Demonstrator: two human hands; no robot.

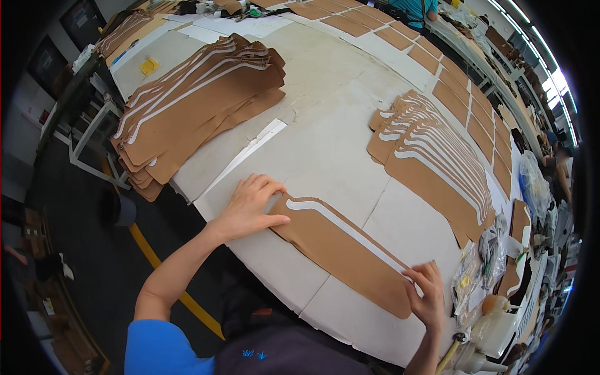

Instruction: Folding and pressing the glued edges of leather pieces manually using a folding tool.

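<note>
"Blue sleeve (159,350) and dark apron (281,355) sit closest to my camera. How are the hands?"

"I see the right hand (428,294) with thumb and fingertips bunched at one end of the white strip (350,228); pinching or only pressing, I can't tell. The left hand (245,209) is loosely spread at the other end, thumb and forefinger apart."

"And the brown panel (344,259)?"

"Flat between them, near the edge of the pale table (312,159), the strip along its far side. I'd judge it light, thin, bendable, liable to crease; I'd hold both short ends, clear of the strip."

"Beyond?"

"Similar panels, in a right-hand stack (417,174) and a left-hand stack (209,103), then rows of brown sheets (450,100)."
</note>
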